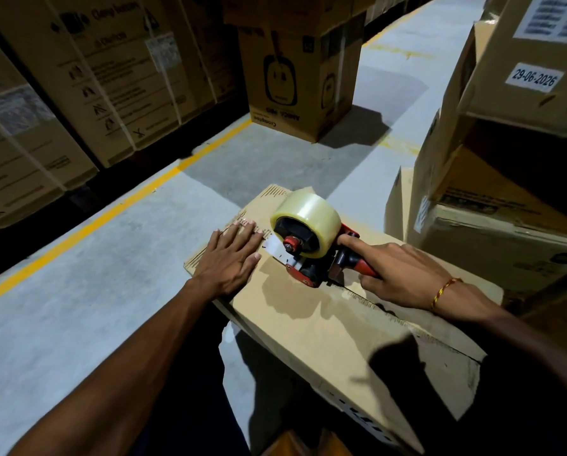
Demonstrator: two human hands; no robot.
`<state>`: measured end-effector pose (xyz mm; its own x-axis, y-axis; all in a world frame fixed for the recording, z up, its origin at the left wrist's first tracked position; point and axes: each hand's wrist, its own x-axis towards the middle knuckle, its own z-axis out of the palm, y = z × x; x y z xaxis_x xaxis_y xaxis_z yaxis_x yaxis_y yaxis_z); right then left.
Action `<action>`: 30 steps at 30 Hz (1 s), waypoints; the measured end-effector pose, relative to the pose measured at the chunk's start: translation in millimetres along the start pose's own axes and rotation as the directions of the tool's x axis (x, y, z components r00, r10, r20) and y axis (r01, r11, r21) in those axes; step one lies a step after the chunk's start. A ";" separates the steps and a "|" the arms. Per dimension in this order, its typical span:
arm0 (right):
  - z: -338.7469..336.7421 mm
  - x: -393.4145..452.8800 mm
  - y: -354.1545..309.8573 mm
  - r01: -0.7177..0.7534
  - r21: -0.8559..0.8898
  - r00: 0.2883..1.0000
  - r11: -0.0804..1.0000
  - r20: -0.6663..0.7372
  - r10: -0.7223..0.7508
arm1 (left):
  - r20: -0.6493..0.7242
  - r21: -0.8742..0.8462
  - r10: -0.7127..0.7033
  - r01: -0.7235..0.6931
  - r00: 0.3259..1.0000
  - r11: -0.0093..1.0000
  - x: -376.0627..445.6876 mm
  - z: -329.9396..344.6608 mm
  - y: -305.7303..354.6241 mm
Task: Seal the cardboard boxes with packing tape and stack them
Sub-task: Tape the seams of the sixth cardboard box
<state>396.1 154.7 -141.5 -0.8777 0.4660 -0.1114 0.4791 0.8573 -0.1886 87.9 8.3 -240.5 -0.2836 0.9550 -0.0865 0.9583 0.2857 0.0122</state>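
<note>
A brown cardboard box (308, 327) lies in front of me, its top flaps closed along a centre seam. My left hand (231, 258) presses flat on the left flap near the far end, fingers straight. My right hand (407, 274) grips the red handle of a tape dispenser (311, 245), index finger stretched forward along it. The dispenser carries a roll of clear tape (308, 215) and sits on the seam. A short strip of tape (273, 246) lies stuck on the seam ahead of the dispenser, beside my left fingertips.
Stacked cardboard boxes (492, 179) rise close on the right, one with a date label. A single upright box (295, 77) stands on the grey floor ahead. Strapped cartons (87, 80) line the left behind a yellow floor line (117, 205).
</note>
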 end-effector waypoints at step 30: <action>-18.9 46.3 -16.8 -0.157 0.135 0.966 0.978 0.225 0.124 | 0.058 -0.060 -0.144 0.147 0.988 0.987 51.6 3.9 17.1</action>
<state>347.3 166.0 -125.0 -0.7869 0.5077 -0.3507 0.6077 0.7360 -0.2983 89.8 62.1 -248.6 -0.4157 0.8979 -0.1449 0.9023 0.4272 0.0587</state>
